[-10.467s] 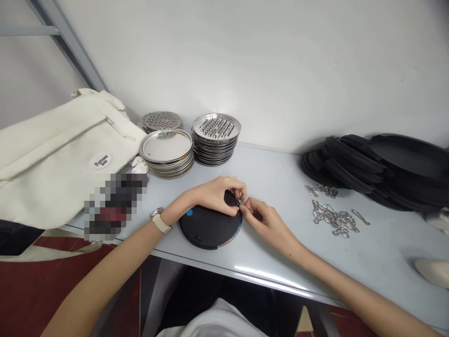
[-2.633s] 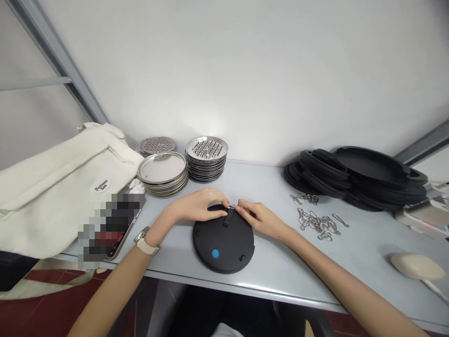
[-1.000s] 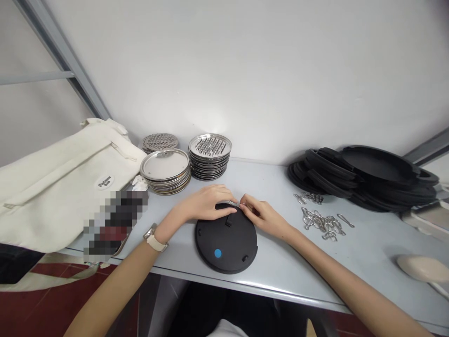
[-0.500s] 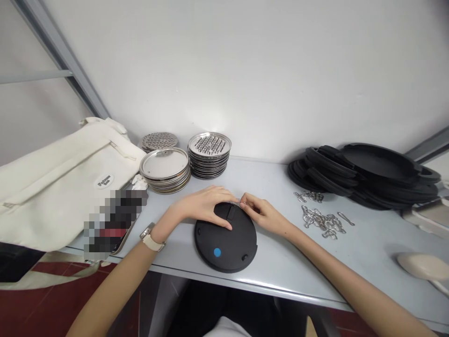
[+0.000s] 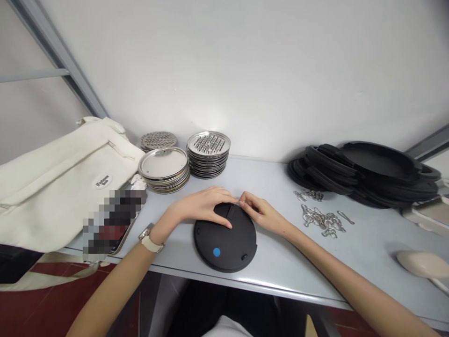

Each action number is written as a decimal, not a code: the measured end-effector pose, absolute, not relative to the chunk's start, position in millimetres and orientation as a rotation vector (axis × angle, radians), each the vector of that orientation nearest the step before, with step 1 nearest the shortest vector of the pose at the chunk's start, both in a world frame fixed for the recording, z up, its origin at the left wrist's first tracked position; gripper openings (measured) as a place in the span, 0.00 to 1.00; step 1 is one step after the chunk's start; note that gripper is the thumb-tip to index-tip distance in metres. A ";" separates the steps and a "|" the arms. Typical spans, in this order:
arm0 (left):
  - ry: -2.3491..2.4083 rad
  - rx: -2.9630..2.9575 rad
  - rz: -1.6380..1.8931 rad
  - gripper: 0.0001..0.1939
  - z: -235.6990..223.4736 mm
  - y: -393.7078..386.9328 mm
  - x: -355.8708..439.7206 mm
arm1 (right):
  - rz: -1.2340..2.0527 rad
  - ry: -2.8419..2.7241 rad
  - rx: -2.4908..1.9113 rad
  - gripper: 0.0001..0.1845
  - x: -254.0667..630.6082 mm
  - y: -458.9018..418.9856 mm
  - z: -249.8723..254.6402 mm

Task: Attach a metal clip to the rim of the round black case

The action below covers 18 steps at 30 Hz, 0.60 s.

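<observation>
A round black plastic disc (image 5: 226, 241) lies on the grey table in front of me, with a blue dot and small slots on its upper face. My left hand (image 5: 203, 206) grips its far left side, thumb on the face and fingers over the far edge. At the disc's far right edge, my right hand (image 5: 263, 215) pinches a small piece of metal, mostly covered by the fingertips. To the right, several bent-wire metal clips (image 5: 319, 217) lie loose in a pile.
Behind my hands stand a stack of plain metal discs (image 5: 163, 164) and a stack of metal grater discs (image 5: 209, 145). Black round plastic parts (image 5: 379, 161) are piled at the right. A cream bag (image 5: 70, 178) and a computer mouse (image 5: 423, 265) flank the table (image 5: 284, 267).
Both hands stay almost where they were at the disc's far edge. The whole view shifts very slightly; nothing has been let go.
</observation>
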<state>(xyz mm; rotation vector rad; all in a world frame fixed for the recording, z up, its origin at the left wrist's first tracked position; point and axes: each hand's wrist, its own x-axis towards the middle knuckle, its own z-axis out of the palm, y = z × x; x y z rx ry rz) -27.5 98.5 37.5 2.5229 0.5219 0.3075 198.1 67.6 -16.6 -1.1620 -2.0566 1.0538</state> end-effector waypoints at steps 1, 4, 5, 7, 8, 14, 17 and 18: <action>0.519 2.519 0.304 0.26 37.5 98.4 -27.5 | 1.053 -2.057 -1.162 0.17 197.9 67.7 -16.8; 0.527 2.507 0.290 0.25 36.2 98.2 -27.3 | 1.056 -2.054 -1.170 0.16 197.0 67.7 -17.6; 0.535 2.503 0.292 0.25 35.6 98.3 -27.1 | 1.055 -2.051 -1.178 0.16 196.7 67.5 -18.0; 0.542 2.492 0.299 0.25 34.2 98.8 -26.5 | 1.052 -2.041 -1.195 0.15 195.9 66.8 -18.7; 0.538 2.487 0.306 0.25 33.7 99.1 -26.0 | 1.049 -2.035 -1.201 0.15 195.6 66.4 -19.0; 0.498 2.474 0.339 0.27 30.4 102.1 -23.2 | 1.035 -2.033 -1.223 0.13 194.3 63.7 -18.7; 0.493 2.475 0.365 0.28 26.6 104.2 -22.0 | 1.012 -2.049 -1.243 0.12 193.4 62.6 -17.7; 0.489 2.474 0.376 0.28 25.3 104.9 -21.6 | 1.001 -2.056 -1.248 0.11 193.2 62.2 -17.4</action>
